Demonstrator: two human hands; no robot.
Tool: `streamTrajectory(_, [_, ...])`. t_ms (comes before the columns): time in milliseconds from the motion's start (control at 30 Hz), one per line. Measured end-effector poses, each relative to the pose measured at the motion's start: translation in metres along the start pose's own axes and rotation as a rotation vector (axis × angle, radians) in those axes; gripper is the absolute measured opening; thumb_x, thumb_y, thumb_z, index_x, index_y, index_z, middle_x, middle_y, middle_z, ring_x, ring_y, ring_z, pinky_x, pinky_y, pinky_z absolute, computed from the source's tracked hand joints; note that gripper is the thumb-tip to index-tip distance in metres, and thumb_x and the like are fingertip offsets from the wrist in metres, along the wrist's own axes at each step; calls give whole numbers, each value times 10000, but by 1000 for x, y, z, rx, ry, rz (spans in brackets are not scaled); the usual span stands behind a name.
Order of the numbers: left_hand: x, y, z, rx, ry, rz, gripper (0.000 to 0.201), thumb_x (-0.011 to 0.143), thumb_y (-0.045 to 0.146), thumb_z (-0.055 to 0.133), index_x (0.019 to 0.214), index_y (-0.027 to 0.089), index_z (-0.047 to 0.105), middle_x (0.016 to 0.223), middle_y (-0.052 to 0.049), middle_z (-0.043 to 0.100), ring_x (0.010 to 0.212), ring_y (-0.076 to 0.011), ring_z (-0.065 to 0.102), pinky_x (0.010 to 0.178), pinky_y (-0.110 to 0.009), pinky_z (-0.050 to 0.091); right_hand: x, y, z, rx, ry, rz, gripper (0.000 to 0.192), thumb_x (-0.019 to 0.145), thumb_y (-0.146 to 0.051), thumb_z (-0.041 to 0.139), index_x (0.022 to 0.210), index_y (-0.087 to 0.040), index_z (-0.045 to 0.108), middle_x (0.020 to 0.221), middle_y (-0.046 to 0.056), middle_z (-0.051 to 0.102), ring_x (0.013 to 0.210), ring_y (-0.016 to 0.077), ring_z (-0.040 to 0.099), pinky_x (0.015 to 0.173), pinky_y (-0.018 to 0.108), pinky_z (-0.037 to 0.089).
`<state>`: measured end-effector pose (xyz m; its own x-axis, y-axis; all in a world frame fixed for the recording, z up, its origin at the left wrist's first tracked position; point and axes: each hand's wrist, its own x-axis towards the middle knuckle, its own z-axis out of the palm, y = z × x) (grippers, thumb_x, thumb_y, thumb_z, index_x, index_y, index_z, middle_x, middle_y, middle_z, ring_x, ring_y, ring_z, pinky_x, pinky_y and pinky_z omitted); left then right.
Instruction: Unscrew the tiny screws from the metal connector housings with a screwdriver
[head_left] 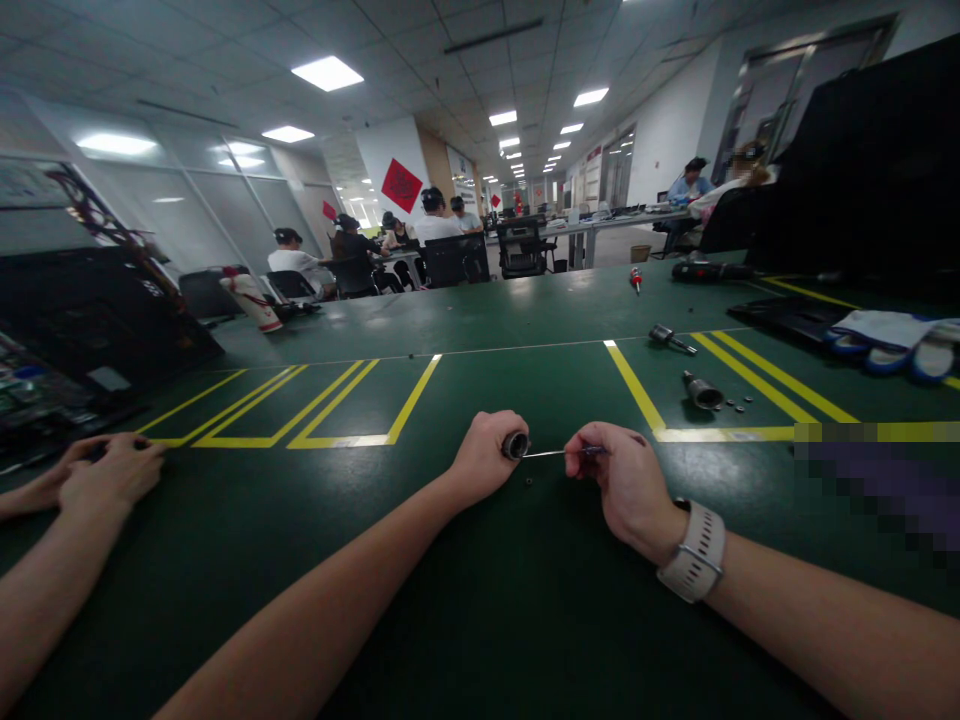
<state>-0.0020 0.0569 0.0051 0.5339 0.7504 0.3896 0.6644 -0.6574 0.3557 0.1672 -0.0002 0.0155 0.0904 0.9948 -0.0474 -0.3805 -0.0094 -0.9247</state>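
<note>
My left hand (486, 453) is closed around a small dark cylindrical part (515, 445), held just above the green table mat (480, 600). My right hand (619, 478), with a pale watch on its wrist, pinches a thin metal tool (551, 453) whose tip points into the end of the cylinder. A tiny dark screw (529, 481) lies on the mat just below the two hands.
Another metal cylinder (702, 391) with several small screws (739, 405) lies to the right inside yellow tape lines. A screwdriver bit (670, 340), a red-handled tool (636, 279) and gloves (892, 340) sit farther right. A co-worker's hands (97, 475) rest at the left. Seated people work in the background.
</note>
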Motion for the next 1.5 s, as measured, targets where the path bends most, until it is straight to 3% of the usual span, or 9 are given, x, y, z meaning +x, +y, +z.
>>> streamTrajectory(333, [1, 1, -1, 44, -31, 37, 68, 714, 100, 537, 692, 165, 529, 687, 8, 568, 677, -134, 529, 661, -265, 347, 1, 0, 1, -34, 61, -21, 196, 642, -215, 500, 463, -173, 566, 420, -4, 489, 458, 132, 452, 520, 305, 332])
streamTrajectory(800, [1, 2, -1, 29, -38, 13, 47, 731, 119, 544, 718, 164, 545, 718, 3, 588, 704, -143, 537, 683, -281, 362, 0, -1, 1, -192, -9, -10, 219, 654, -202, 487, 449, -177, 560, 426, -5, 497, 451, 120, 450, 491, 282, 324])
streamTrajectory(1000, [1, 0, 1, -15, 1, -59, 46, 744, 196, 575, 718, 169, 548, 699, 14, 586, 681, -139, 540, 687, -282, 379, 0, 1, -1, -144, -12, -83, 233, 703, -221, 482, 490, -176, 565, 463, -2, 505, 487, 131, 464, 516, 290, 339])
streamTrajectory(1133, [2, 0, 2, -57, 28, -90, 71, 741, 217, 582, 704, 164, 551, 674, 15, 576, 653, -133, 526, 641, -263, 381, -4, 1, -3, -150, -113, -192, 244, 784, -250, 463, 584, -186, 586, 558, -2, 543, 569, 150, 504, 592, 311, 384])
streamTrajectory(1267, [3, 1, 2, -66, 22, -100, 42, 710, 163, 580, 682, 162, 549, 644, 23, 563, 637, -126, 517, 606, -245, 373, -9, 0, -2, -279, -193, -293, 239, 828, -251, 458, 641, -194, 595, 635, 1, 567, 654, 160, 525, 647, 312, 393])
streamTrajectory(1500, [4, 2, 3, -82, 50, -104, 85, 705, 202, 603, 659, 163, 543, 631, 24, 556, 620, -119, 509, 582, -235, 365, -15, -4, 2, -468, -203, -325, 254, 862, -276, 451, 640, -198, 546, 693, 9, 581, 700, 170, 530, 631, 291, 381])
